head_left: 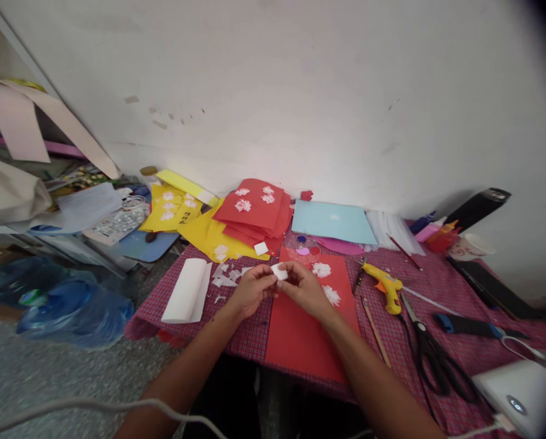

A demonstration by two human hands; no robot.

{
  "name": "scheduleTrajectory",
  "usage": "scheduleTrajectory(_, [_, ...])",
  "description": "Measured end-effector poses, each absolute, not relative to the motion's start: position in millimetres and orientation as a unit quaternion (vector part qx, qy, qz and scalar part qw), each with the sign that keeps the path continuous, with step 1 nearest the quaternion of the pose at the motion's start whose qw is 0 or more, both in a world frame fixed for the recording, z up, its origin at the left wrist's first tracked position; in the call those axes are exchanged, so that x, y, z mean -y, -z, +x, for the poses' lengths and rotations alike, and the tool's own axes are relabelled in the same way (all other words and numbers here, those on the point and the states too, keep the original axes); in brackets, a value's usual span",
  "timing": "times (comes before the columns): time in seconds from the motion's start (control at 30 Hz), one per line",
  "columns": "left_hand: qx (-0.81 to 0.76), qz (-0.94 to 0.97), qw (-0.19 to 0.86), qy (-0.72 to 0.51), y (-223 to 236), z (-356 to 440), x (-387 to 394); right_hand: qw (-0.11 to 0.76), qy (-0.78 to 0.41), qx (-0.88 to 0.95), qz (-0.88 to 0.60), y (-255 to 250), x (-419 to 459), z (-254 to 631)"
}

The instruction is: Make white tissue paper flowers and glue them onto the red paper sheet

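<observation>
A small white piece of paper [280,272] is pinched between my two hands, above the left edge of a red sheet [300,332]. My left hand [255,289] grips its left side, and my right hand [305,288] has fingertips on its right side. Two white paper blossoms, one of them a ruffled flower [331,296], lie on the red sheet beside my right hand. Torn white paper scraps [227,275] are scattered left of my left hand. Further left lies a folded white paper roll [186,291].
Behind my hands are stacked red sheets with white flowers [258,210], yellow sheets [208,231] and a light blue sheet [332,221]. To the right lie a yellow glue gun [387,286], black-handled scissors [437,353], a wooden stick [377,332] and a white device [520,390]. A white cable [117,402] crosses the foreground.
</observation>
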State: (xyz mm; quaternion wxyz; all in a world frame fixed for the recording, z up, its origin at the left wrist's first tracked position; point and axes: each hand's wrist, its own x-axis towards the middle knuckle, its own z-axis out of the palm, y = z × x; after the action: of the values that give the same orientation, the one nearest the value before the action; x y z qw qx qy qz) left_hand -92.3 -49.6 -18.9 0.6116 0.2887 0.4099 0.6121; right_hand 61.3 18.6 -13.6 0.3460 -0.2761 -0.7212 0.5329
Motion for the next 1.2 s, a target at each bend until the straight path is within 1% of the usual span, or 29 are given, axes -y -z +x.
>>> scheduleTrajectory(0.33, [-0.415, 0.289, 0.614, -0.606, 14.0, -91.5, 50.7, 0.343, -0.535, 0.720, -0.276, 7.4, -19.4, 63.4])
scheduleTrajectory(0.7, [-0.414, 0.297, 0.612, -0.605, 12.6, -91.0, 51.4, 0.350, -0.481, 0.752, -0.285, 6.7, -19.0, 62.6])
scheduleTrajectory(1.03, [-0.451, 0.300, 0.560, -0.627, 15.3, -89.6, 49.0, 0.356, -0.505, 0.734, -0.282, 3.1, -19.5, 61.1])
scheduleTrajectory(1.2, [-0.465, 0.330, 0.522, -0.634, 17.3, -89.2, 48.0, 0.362, -0.489, 0.741, -0.285, 5.6, -21.6, 61.2])
